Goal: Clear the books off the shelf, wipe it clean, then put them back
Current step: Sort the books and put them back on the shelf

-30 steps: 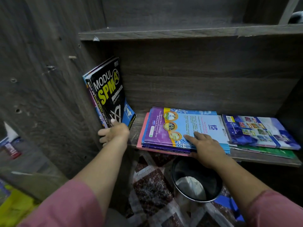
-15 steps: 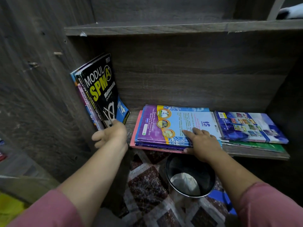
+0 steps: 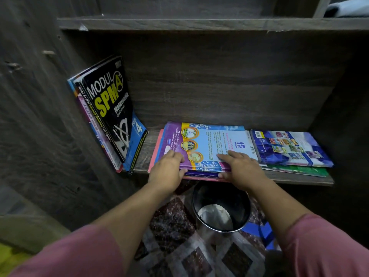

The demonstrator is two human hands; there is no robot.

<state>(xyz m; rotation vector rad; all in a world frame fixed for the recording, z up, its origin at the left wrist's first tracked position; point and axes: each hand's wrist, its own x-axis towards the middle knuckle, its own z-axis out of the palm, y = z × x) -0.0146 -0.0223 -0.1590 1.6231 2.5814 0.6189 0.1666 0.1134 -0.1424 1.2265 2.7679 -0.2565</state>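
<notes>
A flat stack of books topped by a purple and light-blue book (image 3: 207,144) lies in the middle of the dark wooden shelf (image 3: 299,179). My left hand (image 3: 167,170) grips the stack's front left corner, fingers on top and thumb at the edge. My right hand (image 3: 241,168) grips its front right part, fingers on the cover and thumb under the front edge. A black "MODUL SPM A+" book (image 3: 108,108) leans with other books against the left wall. A blue book (image 3: 289,147) lies on a green one (image 3: 297,169) at the right.
A black bin (image 3: 220,208) with pale paper inside stands on the patterned floor mat (image 3: 189,254) right below the shelf's front edge. An upper shelf board (image 3: 199,24) runs overhead. The cabinet's side wall (image 3: 40,116) closes the left.
My left hand has let go of the leaning black book and moved right onto the flat stack's front left corner. My right hand stays on the stack, thumb now under its edge.
</notes>
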